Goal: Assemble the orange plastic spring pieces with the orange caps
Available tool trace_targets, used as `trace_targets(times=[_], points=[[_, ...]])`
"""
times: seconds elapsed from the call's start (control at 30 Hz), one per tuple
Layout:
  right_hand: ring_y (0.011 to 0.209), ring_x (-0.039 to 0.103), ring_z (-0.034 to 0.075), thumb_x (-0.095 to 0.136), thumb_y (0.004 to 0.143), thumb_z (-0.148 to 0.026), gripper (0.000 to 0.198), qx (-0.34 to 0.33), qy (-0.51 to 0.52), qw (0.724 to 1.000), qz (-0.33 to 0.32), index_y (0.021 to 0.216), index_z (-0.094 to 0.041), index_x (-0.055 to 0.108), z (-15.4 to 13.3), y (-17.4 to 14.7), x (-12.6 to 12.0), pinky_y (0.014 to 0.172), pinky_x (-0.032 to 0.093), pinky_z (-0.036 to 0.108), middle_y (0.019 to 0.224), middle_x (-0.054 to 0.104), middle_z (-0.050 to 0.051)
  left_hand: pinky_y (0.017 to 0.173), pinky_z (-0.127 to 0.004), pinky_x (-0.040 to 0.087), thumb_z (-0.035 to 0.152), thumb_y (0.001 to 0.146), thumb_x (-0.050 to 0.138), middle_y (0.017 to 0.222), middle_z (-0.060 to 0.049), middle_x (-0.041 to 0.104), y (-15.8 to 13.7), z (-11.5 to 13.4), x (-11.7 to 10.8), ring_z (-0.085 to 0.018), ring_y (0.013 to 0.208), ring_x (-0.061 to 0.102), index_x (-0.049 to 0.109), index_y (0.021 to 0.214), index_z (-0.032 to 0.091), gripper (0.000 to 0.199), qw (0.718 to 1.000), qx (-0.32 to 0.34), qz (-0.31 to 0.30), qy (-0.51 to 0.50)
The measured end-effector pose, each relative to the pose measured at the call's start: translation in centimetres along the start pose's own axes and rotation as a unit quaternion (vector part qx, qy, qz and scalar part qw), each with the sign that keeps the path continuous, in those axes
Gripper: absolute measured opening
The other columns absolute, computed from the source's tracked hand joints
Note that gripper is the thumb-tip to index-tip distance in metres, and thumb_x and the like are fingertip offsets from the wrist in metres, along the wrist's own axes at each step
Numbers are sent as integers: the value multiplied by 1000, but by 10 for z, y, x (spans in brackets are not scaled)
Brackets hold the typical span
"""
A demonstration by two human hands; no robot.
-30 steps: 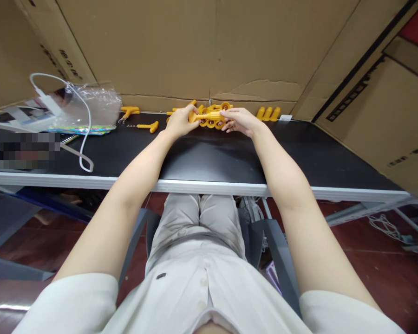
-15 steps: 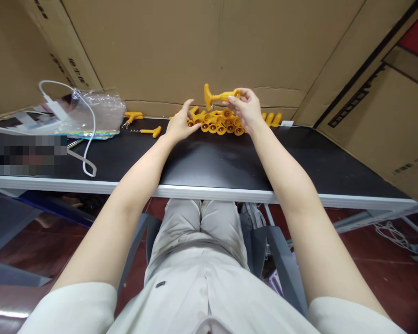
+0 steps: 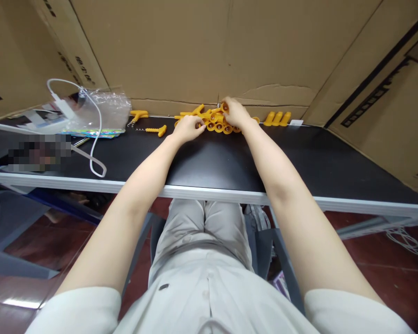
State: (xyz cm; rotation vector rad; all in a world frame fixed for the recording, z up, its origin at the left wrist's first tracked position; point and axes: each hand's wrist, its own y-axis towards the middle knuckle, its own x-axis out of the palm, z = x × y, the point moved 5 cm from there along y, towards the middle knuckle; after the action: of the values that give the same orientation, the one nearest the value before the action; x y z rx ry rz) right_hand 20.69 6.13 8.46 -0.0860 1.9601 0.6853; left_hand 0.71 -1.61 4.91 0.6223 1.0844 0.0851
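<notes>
A pile of yellow corkscrews lies at the back of the black table, round open ends of their sheaths facing me. My right hand is closed on a yellow corkscrew at the top of the pile; most of it is hidden by the fingers and the pile. My left hand curls around the pile's left end, thumb and fingers bent about a corkscrew there that is mostly covered. Left of the pile lie a bare corkscrew and, farther back, another corkscrew item, their metal spirals showing.
Three yellow sheaths stand at the back right beside a small white piece. On the left are a clear plastic bag and a white cable. Cardboard walls the table's back; a metal edge runs along its front.
My right hand has lowered the corkscrew from above onto the top of the pile. The left hand's raised fingers have curled down at the pile's left end. The view has shifted slightly.
</notes>
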Motion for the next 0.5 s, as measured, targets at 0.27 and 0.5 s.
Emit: trace_targets(times=[0.27, 0.5], points=[[163, 56, 38, 79, 105, -24, 36, 53, -21, 998, 20, 140, -15, 74, 19, 4, -40, 142, 32, 62, 166, 66, 22, 97, -45, 59, 30, 97, 64, 95, -11, 81, 0, 6, 1, -30, 93, 73, 82, 93, 20, 20, 1000, -10, -26, -3], [162, 57, 29, 39, 114, -1, 52, 233, -50, 962, 131, 159, -2, 64, 73, -42, -75, 136, 41, 40, 169, 60, 29, 98, -42, 58, 27, 97, 66, 88, -9, 75, 1, 6, 5, -28, 91, 71, 81, 96, 20, 17, 999, -13, -35, -9]])
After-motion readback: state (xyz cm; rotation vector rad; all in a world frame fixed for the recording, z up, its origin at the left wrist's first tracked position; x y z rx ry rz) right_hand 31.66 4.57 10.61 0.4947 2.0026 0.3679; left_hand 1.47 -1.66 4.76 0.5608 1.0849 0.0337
